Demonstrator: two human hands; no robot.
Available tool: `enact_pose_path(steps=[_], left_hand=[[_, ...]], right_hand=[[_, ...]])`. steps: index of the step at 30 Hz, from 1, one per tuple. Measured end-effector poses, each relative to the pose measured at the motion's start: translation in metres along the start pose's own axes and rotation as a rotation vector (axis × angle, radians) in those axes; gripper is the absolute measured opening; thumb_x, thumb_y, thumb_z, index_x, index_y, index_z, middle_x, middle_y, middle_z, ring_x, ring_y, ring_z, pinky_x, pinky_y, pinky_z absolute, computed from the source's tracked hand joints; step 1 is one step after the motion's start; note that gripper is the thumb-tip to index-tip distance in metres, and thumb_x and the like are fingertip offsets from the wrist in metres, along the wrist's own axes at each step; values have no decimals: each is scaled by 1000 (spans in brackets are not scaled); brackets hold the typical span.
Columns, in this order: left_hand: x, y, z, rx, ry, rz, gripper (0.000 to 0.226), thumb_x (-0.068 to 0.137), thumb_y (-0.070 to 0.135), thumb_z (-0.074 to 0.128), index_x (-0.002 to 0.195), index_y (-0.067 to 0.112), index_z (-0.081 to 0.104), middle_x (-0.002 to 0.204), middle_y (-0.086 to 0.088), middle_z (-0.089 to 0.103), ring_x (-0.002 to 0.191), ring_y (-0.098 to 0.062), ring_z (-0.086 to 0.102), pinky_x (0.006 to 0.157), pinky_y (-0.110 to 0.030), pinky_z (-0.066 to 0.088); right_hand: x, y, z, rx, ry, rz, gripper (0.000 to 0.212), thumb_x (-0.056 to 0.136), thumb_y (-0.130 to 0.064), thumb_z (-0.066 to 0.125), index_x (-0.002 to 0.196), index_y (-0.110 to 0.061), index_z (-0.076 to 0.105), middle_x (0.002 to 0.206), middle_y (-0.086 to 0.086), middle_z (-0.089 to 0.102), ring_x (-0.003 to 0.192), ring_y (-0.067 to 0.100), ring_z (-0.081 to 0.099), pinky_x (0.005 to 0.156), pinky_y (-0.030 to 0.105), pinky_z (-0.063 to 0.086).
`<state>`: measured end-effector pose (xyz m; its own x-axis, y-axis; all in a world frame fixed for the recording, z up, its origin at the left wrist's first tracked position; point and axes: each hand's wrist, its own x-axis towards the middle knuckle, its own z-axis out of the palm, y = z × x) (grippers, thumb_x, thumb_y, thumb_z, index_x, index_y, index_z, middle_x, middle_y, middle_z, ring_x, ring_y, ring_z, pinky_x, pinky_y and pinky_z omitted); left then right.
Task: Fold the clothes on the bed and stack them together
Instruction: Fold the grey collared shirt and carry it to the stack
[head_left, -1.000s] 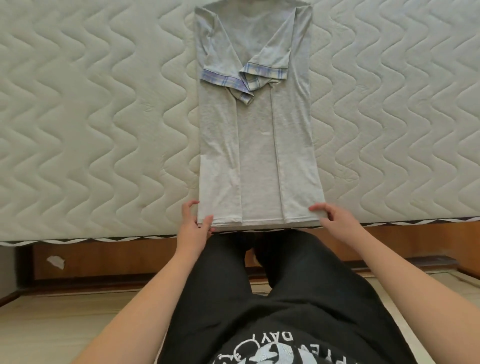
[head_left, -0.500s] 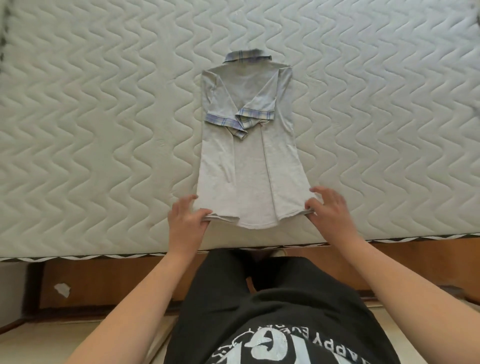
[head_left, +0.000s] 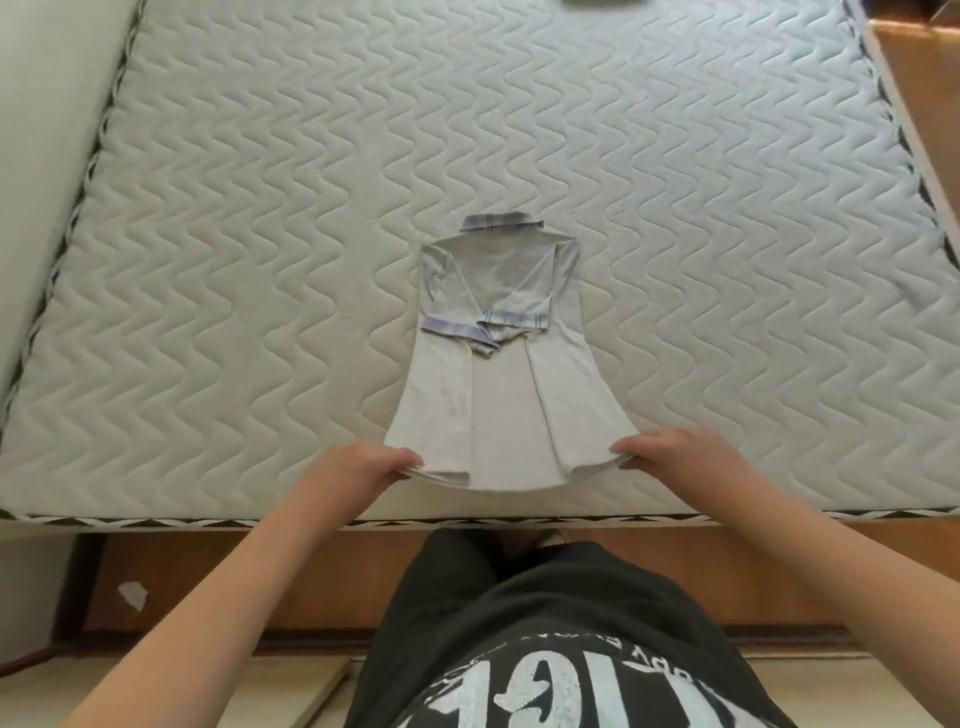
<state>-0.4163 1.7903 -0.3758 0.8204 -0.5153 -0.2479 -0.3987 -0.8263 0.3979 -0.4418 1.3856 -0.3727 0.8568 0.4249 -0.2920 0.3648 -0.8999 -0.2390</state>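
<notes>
Item: grey shirt (head_left: 501, 384), lying on the mattress (head_left: 260, 260), long axis running away from me. I am pinching its near hem corners, left hand (head_left: 358, 470) and right hand (head_left: 680, 457) equally near.

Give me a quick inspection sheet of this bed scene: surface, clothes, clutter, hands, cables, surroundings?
Surface: quilted white mattress with wavy stitching.
Job's things: one grey shirt, sides and plaid-cuffed sleeves folded inward, collar away from the person.
Clutter: a dark item at the far edge, cut off, cannot tell what.
Hands: left hand and right hand each pinch a hem corner.
Cables: nothing seen.
Surroundings: wooden bed frame below, pale floor.
</notes>
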Motion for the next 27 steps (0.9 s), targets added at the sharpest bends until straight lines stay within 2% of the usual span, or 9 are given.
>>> enact_pose_path(steps=[2, 4, 6, 11, 16, 18, 21, 24, 27], left_hand=[[-12, 4, -1, 7, -150, -41, 22, 97, 33, 59, 117, 33, 68, 107, 4, 73, 96, -19, 67, 79, -32, 51], [-20, 9, -2, 18, -249, -49, 23, 99, 36, 54, 119, 36, 64, 110, 6, 71, 101, -15, 64, 83, -30, 48], [-24, 13, -3, 26, -287, -48, 23, 99, 36, 52, 119, 38, 63, 111, 7, 71, 102, -15, 63, 83, -30, 46], [-8, 6, -14, -38, -317, -84, 24, 101, 35, 51, 120, 39, 64, 114, 8, 70, 105, -14, 62, 86, -27, 45], [38, -16, -38, -43, -388, -41, 22, 102, 31, 50, 116, 28, 66, 114, 7, 67, 107, -16, 60, 88, -30, 45], [55, -25, -50, -62, -427, -3, 20, 100, 26, 51, 114, 24, 66, 113, 8, 66, 106, -14, 59, 87, -29, 45], [82, -39, -63, -40, -476, 11, 23, 95, 22, 52, 113, 26, 65, 102, 6, 68, 94, -16, 60, 72, -27, 42], [110, -45, -73, 3, -512, 14, 34, 91, 19, 50, 119, 34, 64, 93, 6, 65, 80, -12, 52, 59, -21, 34], [143, -50, -78, -14, -543, 4, 49, 89, 14, 47, 128, 39, 62, 111, 2, 68, 93, -17, 58, 77, -28, 46]], right_hand=[[-9, -3, -1, -60, -244, 1, 30, 99, -45, 48, 125, -36, 61, 116, -9, 68, 104, 18, 65, 81, 32, 50], [-17, -9, -2, -57, -347, 8, 30, 101, -48, 42, 126, -42, 57, 119, -11, 67, 109, 15, 62, 87, 30, 47], [-21, -11, 0, -19, -317, 33, 29, 101, -48, 41, 127, -46, 55, 120, -11, 67, 110, 15, 62, 90, 30, 47], [-2, -14, -8, 62, -220, 47, 32, 101, -42, 47, 131, -42, 57, 125, -12, 66, 112, 14, 61, 91, 28, 45], [33, -13, -25, 109, -178, 87, 25, 102, -35, 47, 121, -34, 64, 118, -15, 64, 105, 14, 60, 78, 24, 40], [47, -15, -29, 124, -197, 105, 24, 103, -32, 47, 119, -29, 64, 115, -12, 64, 105, 15, 59, 80, 24, 40], [68, -13, -36, 140, -238, 128, 25, 103, -26, 47, 121, -33, 62, 117, -12, 65, 108, 13, 58, 88, 24, 43], [86, -5, -44, 150, -284, 138, 46, 101, -12, 42, 133, -44, 52, 127, -15, 59, 115, 13, 57, 94, 31, 47], [107, 9, -48, 175, -300, 121, 55, 100, -4, 39, 135, -44, 51, 126, -11, 58, 114, 14, 55, 93, 32, 46]])
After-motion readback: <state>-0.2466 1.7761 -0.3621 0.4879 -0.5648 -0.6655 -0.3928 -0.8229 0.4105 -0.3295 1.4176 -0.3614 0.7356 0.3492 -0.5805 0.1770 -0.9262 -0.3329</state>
